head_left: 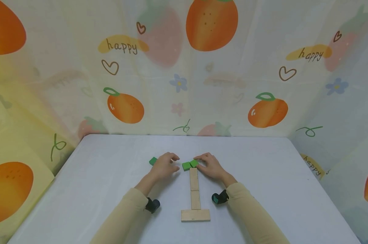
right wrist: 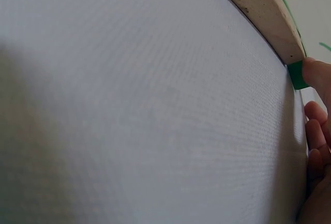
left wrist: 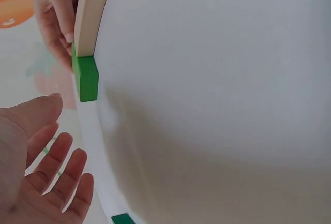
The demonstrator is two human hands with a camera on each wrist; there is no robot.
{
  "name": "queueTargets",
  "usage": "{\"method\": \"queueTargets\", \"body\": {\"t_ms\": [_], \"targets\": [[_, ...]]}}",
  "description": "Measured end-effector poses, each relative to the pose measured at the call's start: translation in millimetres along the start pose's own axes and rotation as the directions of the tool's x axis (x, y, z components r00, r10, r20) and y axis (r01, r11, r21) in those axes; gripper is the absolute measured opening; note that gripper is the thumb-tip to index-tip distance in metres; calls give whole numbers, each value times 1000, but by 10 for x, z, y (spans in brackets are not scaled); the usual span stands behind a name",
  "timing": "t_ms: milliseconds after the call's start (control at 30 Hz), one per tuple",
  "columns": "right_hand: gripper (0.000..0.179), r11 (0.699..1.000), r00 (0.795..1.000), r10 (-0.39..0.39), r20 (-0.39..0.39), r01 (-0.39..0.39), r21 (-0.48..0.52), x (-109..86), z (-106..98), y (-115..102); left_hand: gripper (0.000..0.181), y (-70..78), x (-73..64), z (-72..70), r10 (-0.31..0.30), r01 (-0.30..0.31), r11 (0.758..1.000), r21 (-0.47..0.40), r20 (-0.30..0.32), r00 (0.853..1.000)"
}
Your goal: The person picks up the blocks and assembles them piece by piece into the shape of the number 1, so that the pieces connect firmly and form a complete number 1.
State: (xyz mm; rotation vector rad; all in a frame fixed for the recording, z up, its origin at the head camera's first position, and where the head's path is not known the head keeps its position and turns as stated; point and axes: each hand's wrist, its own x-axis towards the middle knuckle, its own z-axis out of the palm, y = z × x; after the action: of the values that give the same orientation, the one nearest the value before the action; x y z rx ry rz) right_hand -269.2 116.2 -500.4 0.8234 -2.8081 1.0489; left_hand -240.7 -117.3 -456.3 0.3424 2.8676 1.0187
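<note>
My right hand (head_left: 212, 166) pinches a green block (head_left: 194, 163) between thumb and forefinger, at the far end of a line of wooden blocks. Against that block's left side sits a second green block (head_left: 186, 166), slightly turned. Two plain wooden blocks, a far one (head_left: 194, 179) and a near one (head_left: 195, 200), lie end to end below them. Crosswise at the near end is another wooden block (head_left: 195, 215). My left hand (head_left: 165, 166) hovers left of the green pair with parted fingers, holding nothing. Beyond it lies a third green block (head_left: 153, 161), partly hidden by the hand.
All the blocks lie on a white table (head_left: 263, 210). A fruit-print cloth (head_left: 214, 112) hangs behind its back edge and along both sides. Dark cameras are strapped to the left wrist (head_left: 152, 205) and right wrist (head_left: 220, 197).
</note>
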Motion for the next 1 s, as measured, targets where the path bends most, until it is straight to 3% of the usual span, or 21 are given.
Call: {"method": "queueTargets", "body": {"t_ms": [400,667,1000], "targets": [[31,999,1000,-26,-8,26,-19,3,23,27,32,-173,-54,-182,14,-12,1000,12,-170,985],[31,1000,1000,-17,2,17,-12,13,32,43,35,-323,-133,-334,-30,38,999,39,-198,980],[32,1000,1000,15,12,-15,-26,14,35,45,46,-521,-162,-395,-111,130,988,82,-200,974]]}}
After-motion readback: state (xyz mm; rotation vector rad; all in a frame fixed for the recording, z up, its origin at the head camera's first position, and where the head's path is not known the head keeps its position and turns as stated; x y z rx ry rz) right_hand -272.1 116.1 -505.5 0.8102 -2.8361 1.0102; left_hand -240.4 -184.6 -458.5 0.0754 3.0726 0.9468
